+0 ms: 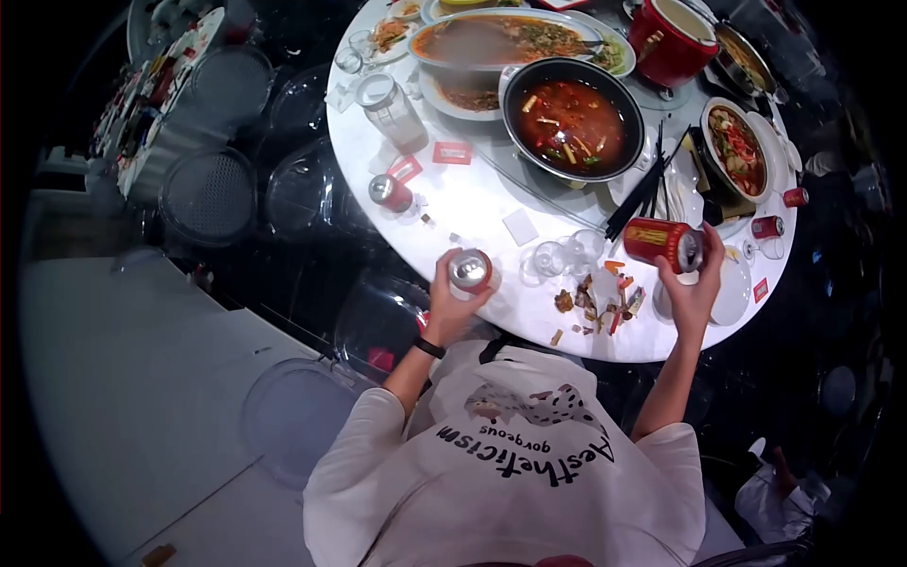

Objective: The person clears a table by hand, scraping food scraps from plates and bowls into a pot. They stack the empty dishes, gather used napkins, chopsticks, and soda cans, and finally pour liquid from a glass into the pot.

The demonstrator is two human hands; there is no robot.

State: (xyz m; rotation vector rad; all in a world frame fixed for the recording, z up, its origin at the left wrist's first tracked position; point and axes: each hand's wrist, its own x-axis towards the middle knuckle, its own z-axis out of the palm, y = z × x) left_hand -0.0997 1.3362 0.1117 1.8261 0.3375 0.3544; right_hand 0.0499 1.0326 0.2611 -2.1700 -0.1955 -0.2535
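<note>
My left hand (452,307) is wrapped round a drink can (470,271), held upright over the near edge of the round white table (515,326). Its silver top faces up. In my right hand (694,288) is a red can with yellow lettering (654,238), tipped on its side with the silver end against my fingers. Between the two hands lies a heap of food scraps (605,298), with clear plastic cups (567,253) just behind it. Black chopsticks (647,194) lie beyond the red can. White plates (730,295) sit beside my right hand.
A black pot of red soup (572,123), a long fish platter (501,42) and a red pot (673,42) stand farther back. At the left are another can (389,193) and a clear jar (392,113). Clear-backed chairs (302,406) surround the table.
</note>
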